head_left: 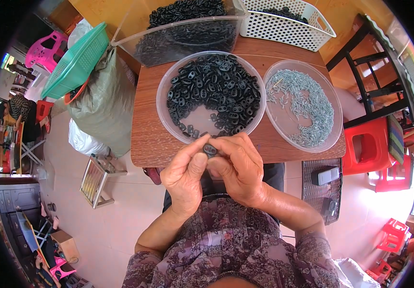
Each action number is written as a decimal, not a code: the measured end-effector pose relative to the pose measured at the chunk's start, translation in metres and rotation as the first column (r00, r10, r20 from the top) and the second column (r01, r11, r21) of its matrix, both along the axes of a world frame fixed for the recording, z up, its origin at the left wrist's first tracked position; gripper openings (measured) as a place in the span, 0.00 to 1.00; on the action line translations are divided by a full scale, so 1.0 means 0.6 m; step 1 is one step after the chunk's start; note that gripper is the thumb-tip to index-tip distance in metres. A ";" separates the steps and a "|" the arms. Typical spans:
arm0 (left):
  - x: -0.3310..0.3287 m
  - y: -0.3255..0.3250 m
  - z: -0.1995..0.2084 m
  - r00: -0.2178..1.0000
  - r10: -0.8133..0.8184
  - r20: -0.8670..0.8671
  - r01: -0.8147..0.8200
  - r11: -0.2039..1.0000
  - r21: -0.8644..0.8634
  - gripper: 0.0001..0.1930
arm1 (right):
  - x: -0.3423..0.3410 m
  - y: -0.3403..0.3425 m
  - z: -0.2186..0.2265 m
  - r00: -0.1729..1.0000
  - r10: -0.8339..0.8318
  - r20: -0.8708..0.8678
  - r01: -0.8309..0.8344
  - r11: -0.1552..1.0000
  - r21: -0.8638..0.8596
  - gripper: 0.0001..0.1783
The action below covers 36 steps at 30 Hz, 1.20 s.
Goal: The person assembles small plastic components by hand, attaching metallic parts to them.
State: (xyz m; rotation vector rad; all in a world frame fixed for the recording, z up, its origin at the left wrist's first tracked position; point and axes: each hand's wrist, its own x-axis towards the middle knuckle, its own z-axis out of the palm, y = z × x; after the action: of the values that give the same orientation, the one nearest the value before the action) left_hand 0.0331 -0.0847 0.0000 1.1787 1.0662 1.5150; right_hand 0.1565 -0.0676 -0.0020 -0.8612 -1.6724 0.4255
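Note:
A small black oval plastic piece with two holes [210, 150] is pinched between my hands, just over the table's near edge. My left hand [184, 177] closes thumb and forefinger on its left side. From the other side, my right hand [241, 165] grips it with thumb and bent fingers. Whether a screw sits in the piece is too small to tell. Just beyond my fingertips stands a round clear tub [199, 119], heaped with similar black pieces [216, 81]. To its right, a shallow clear tray [337, 126] holds many small silvery screws [312, 108].
Behind the tub, a clear bin [144, 54] and a white perforated basket [288, 34] hold more black parts on the brown table [144, 129]. A stuffed sack [102, 105] and green basket [79, 65] stand left, a metal stool [96, 182] below. Red stools [365, 151] are right.

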 end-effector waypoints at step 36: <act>0.003 -0.001 -0.006 0.997 -0.007 0.076 -0.001 0.996 0.094 0.17 | -0.002 -0.013 -0.005 0.998 -0.021 0.051 0.018 0.998 0.064 0.17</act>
State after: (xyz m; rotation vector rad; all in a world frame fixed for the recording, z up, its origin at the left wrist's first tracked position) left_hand 0.0349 -0.0853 -0.0038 1.1767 0.9507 1.6101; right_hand 0.1553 -0.0752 -0.0049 -0.8474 -1.7148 0.3378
